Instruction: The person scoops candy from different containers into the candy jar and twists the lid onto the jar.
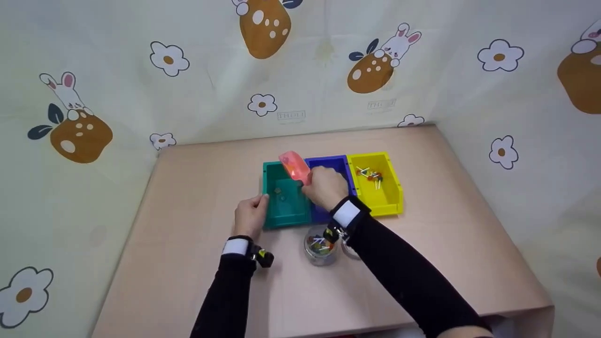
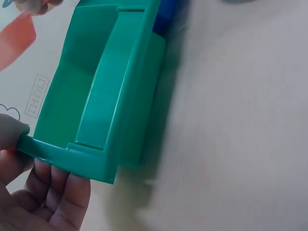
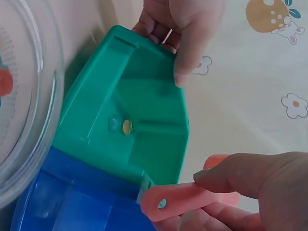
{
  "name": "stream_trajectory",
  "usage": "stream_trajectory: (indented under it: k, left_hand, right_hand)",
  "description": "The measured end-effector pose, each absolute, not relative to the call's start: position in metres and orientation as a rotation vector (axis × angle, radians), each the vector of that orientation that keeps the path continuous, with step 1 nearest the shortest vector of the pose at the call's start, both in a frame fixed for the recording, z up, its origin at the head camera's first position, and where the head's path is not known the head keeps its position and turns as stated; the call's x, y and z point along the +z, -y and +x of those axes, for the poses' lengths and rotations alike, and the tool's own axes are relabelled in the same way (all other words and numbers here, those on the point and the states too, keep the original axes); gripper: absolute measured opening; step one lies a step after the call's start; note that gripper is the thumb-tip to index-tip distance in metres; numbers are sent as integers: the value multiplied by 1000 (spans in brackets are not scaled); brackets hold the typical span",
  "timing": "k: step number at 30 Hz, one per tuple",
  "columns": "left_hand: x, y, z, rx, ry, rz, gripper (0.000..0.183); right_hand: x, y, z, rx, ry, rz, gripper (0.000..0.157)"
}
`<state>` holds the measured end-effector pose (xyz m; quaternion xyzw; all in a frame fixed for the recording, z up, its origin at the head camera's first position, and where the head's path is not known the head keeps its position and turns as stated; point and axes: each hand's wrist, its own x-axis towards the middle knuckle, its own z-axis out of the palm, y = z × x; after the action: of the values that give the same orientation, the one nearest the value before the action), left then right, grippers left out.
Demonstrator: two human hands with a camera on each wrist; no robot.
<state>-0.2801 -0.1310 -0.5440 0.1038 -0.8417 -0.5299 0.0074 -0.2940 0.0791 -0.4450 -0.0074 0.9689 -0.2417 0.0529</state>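
With its thumb inside and its fingers outside, my left hand (image 1: 250, 217) pinches the left wall of a green bin (image 2: 110, 110). Two small pieces lie on that bin's floor: a yellowish one (image 3: 127, 127) and a bluish, see-through one (image 3: 114, 123). My right hand (image 1: 328, 187) holds a pink scoop (image 1: 296, 166) by its handle, which has a hole in the end. The scoop's head is above the back of the green bin, with something small and coloured showing in it. Beneath the right hand is a blue bin (image 1: 327, 161), its inside mostly hidden.
To the right, a yellow bin (image 1: 393, 192) holds several small sticks with coloured heads (image 1: 371, 175). In front of the bins stands a clear jar (image 1: 320, 259) with similar sticks. A second round clear container (image 1: 349, 252) is partly hidden by the right forearm. Patterned cloth walls surround the table.
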Motion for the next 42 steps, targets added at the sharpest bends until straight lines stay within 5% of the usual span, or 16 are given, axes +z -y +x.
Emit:
stream_trajectory:
  k: [7, 12, 18, 28, 42]
  left_hand:
    - [-546, 133, -278, -1801, 2596, 411, 38]
    - [-550, 134, -277, -1794, 2551, 488, 57]
    - [-551, 133, -264, -1780, 2352, 490, 57]
    - [-541, 115, -226, -1970, 2238, 76, 48]
    - [-560, 87, -190, -1939, 2595, -376, 98]
  right_hand:
    - [-442, -105, -285, -757, -2943, 16, 28]
    - [-440, -123, -276, -800, -2922, 84, 28]
    - [-443, -141, -265, -861, -2948, 99, 29]
    - [-444, -176, -246, -932, -3060, 85, 23]
    - [-444, -211, -214, -1054, -3063, 118, 23]
